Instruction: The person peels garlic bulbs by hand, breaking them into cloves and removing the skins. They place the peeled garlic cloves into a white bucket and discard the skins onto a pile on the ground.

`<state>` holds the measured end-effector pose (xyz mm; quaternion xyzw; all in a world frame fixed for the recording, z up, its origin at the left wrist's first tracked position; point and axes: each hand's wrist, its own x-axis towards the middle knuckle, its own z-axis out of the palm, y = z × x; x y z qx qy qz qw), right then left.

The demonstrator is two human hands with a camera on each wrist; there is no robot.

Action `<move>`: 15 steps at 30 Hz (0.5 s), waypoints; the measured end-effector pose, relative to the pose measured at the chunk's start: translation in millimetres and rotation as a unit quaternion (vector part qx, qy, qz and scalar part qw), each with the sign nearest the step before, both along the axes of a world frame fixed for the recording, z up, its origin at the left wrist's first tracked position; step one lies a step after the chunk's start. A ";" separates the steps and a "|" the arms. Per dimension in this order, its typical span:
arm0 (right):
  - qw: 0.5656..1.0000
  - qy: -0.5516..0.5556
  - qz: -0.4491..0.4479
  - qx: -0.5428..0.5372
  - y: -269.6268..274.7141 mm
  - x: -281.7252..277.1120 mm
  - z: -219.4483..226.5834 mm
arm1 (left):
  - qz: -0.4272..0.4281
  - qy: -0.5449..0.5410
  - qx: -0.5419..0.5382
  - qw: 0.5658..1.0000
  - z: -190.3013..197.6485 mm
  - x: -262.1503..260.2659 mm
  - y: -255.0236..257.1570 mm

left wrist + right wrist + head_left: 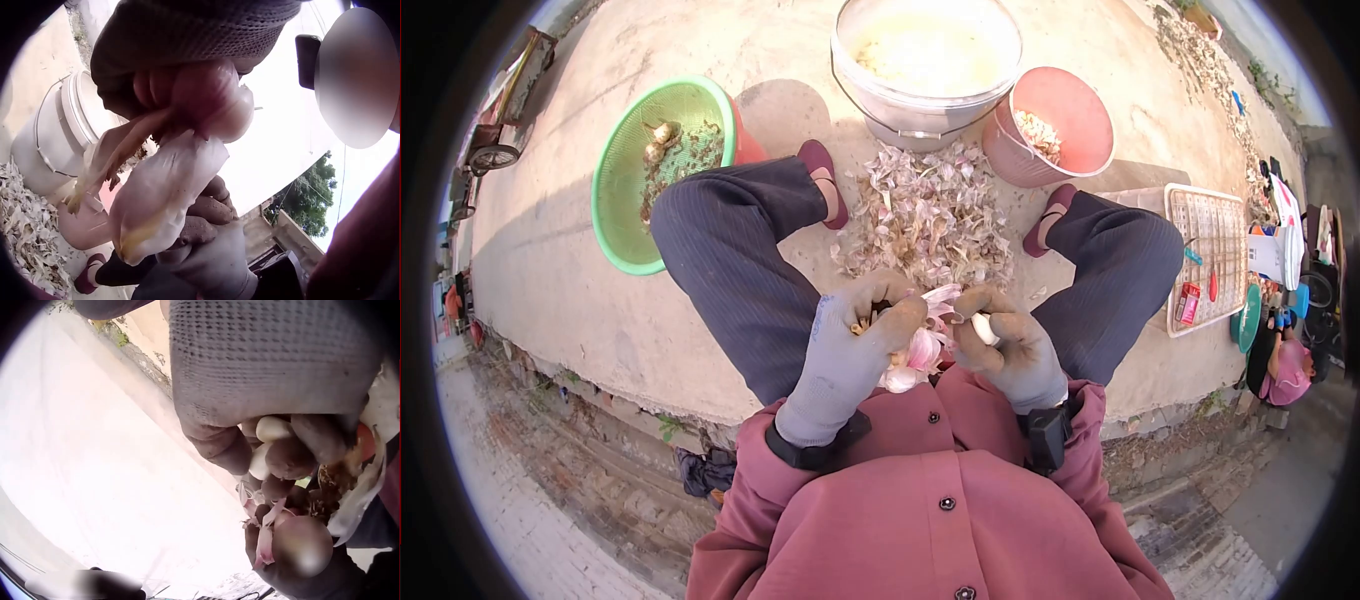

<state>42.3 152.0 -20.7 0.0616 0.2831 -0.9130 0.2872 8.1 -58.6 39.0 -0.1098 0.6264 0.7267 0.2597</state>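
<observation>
In the head view the left hand, in a grey glove, grips a partly peeled garlic bulb with pink skin. Loose papery skin hangs from the bulb in the left wrist view. Close beside it, the gloved right hand holds a white peeled clove in curled fingers. Two pale cloves show among the right fingers in the right wrist view. Under both hands, between the feet, lies a heap of garlic skins on the ground.
A white bucket stands beyond the heap, with a pink bucket of cloves at its right. At the left is a green basket with bulbs and debris. A white rack with small items lies at the right, near a seated person.
</observation>
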 end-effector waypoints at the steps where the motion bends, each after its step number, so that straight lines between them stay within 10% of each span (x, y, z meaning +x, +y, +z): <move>1: 1.000 -0.018 -0.019 -0.014 -0.1 1.4 -5.8 | 0.015 0.022 -0.023 0.999 -1.3 -0.9 -2.1; 6: 0.989 -0.097 -0.097 0.063 -1.5 -3.6 5.4 | 0.049 0.006 -0.039 0.998 -13.0 -2.9 -11.0; 9: 0.952 -0.037 -0.092 0.288 -2.2 -19.2 55.3 | 0.067 -0.040 -0.030 0.997 -16.5 1.0 -12.2; 12: 0.847 0.121 -0.273 0.441 0.8 -35.9 117.3 | 0.085 -0.063 0.031 0.994 -17.5 3.7 -8.1; 15: 0.650 0.335 -0.492 0.473 24.9 -68.4 147.3 | 0.128 -0.059 0.058 0.988 -14.9 1.7 -1.2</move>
